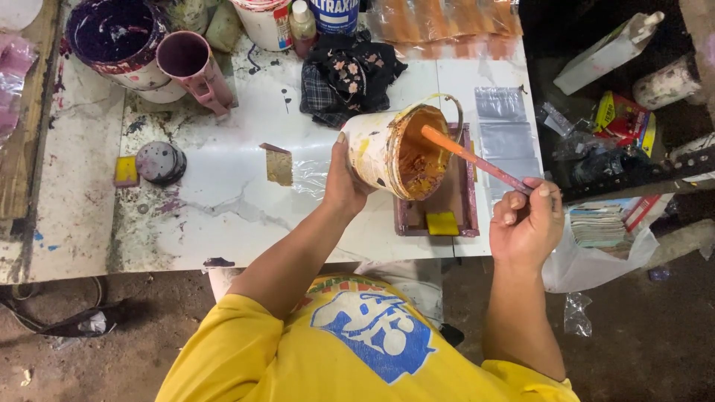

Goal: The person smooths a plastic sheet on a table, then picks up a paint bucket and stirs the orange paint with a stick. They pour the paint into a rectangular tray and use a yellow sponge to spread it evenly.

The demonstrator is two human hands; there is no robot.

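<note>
The left hand [344, 182] grips a tipped white bucket [387, 152] of orange paint above a small frame [465, 197] on the white table [223, 201]. The right hand [525, 219] pinches a stick [473, 158] dipped inside the bucket.

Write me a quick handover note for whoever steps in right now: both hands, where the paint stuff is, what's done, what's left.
Left hand: grips the white bucket, tilted over the framed tray on the white table.
Right hand: holds the stick, its tip inside the bucket.
Done: orange paste sits in the bucket; yellow block lies in the tray.
Left: no paste visible on the tray.
</note>
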